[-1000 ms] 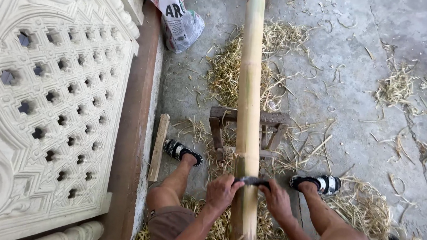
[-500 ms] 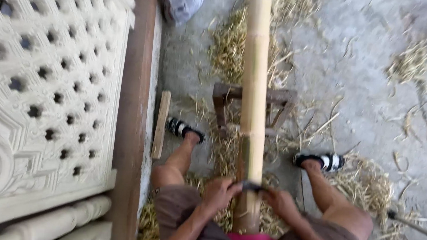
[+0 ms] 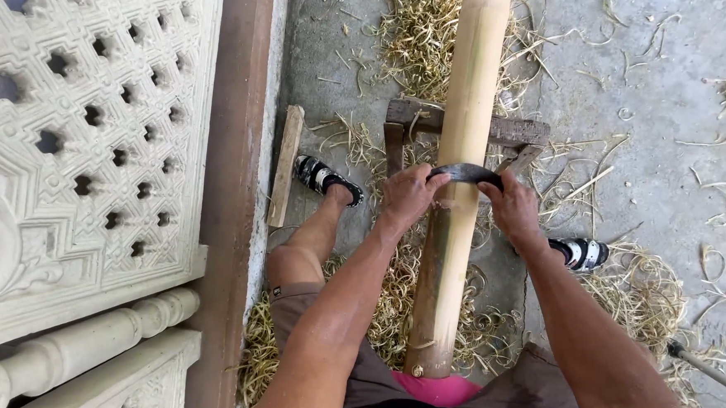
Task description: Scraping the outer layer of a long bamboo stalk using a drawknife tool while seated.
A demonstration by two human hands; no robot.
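Bamboo (image 3: 454,200) lies lengthwise between the legs, resting on a wooden stand (image 3: 516,131), near end at the lap. Left hand (image 3: 409,194) and right hand (image 3: 512,205) each hold, in a tight grip, one end of a curved blade (image 3: 466,173) set across bamboo just below the stand; scraping looks under way, and the next stroke likely calls for even pull from both hands along bamboo

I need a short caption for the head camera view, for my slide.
Both hands, left hand and right hand, grip a curved blade across a bamboo pole on a wooden stand.
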